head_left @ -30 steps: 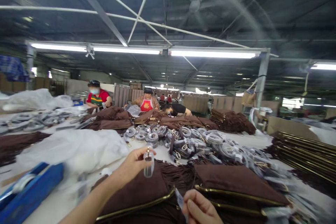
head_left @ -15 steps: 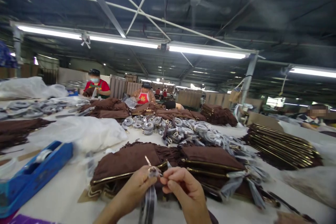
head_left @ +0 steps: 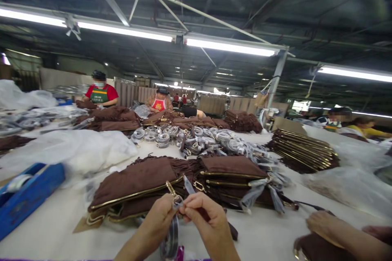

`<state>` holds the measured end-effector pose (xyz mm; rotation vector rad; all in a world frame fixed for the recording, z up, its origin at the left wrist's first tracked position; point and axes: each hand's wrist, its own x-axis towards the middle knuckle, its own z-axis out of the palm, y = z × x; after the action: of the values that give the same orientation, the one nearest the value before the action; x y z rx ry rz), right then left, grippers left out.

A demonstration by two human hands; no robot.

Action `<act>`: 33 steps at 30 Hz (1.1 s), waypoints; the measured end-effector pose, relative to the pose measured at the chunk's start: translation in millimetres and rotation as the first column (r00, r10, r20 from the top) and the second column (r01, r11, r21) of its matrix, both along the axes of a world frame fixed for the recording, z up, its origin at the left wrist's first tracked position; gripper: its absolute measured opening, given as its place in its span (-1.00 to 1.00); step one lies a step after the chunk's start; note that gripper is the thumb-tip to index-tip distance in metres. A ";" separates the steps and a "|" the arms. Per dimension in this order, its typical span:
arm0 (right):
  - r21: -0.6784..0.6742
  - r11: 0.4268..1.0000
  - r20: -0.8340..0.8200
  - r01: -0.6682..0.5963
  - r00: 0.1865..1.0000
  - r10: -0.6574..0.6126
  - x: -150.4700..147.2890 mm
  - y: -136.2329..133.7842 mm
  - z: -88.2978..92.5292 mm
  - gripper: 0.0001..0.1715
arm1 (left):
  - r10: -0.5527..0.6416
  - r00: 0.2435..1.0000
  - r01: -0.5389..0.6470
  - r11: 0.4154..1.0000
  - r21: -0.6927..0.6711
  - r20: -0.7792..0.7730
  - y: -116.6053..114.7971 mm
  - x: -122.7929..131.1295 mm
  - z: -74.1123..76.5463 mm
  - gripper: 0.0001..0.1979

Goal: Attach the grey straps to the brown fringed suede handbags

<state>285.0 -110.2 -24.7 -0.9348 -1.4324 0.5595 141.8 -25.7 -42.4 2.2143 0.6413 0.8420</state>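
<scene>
My left hand (head_left: 157, 218) is closed around the end of a strap (head_left: 170, 238), whose grey, plastic-wrapped part hangs below the fist. A gold clasp (head_left: 170, 188) sticks up above the fingers. Close beside it, my right hand (head_left: 208, 216) pinches at the clear plastic near the clasp; fingertips of both hands almost touch. Just beyond lie stacked brown fringed bags (head_left: 137, 183) with gold zippers. A gold ring-shaped buckle (head_left: 199, 186) and a strip of plastic film (head_left: 188, 184) show above my right hand.
A blue tape dispenser (head_left: 36, 195) stands at the left. Coiled wrapped straps (head_left: 211, 140) heap up behind the bags, near a zippered stack (head_left: 303, 151). At right, another person's hand (head_left: 324, 224) rests by a brown bag (head_left: 318, 246). Co-workers sit farther back.
My view has shifted to the right. Another person's hands and a brown bag have come into view at lower right. My hands stay together at the clasp, which now shows more clearly.
</scene>
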 end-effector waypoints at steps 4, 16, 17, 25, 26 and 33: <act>-0.007 0.997 0.011 0.074 0.997 -0.074 -2.9 -2.4 -2.6 -0.82 | 0.002 1.000 -0.002 0.999 0.050 0.007 -3.3 4.2 -1.6 -0.61; -0.323 0.855 -0.407 -0.406 0.875 0.262 24.8 4.6 13.7 -0.67 | -0.130 0.989 0.137 0.985 0.105 -0.071 -18.6 10.8 9.8 -0.72; -0.314 0.843 -0.425 -0.437 0.859 0.287 25.4 6.2 15.0 -0.65 | -0.116 0.989 0.125 0.988 0.090 -0.095 -20.5 10.6 9.0 -0.73; -0.204 0.882 -0.593 -0.425 0.771 0.234 27.4 11.1 13.9 -0.61 | -0.024 0.999 0.026 0.998 0.063 -0.031 -24.1 20.2 -7.8 -0.74; -0.199 0.891 -0.596 -0.408 0.772 0.220 28.4 11.9 13.4 -0.61 | -0.017 1.000 0.018 0.997 0.070 -0.012 -22.0 22.2 -10.5 -0.67; -0.136 0.949 -0.599 -0.283 0.787 0.149 27.3 19.3 7.6 -0.58 | -0.052 0.995 0.058 0.995 -0.081 0.083 -9.4 22.2 -21.3 -0.62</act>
<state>312.3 -90.9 -17.1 -0.6775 -0.9247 1.0973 163.9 -35.1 -63.7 2.1024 0.5638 0.8571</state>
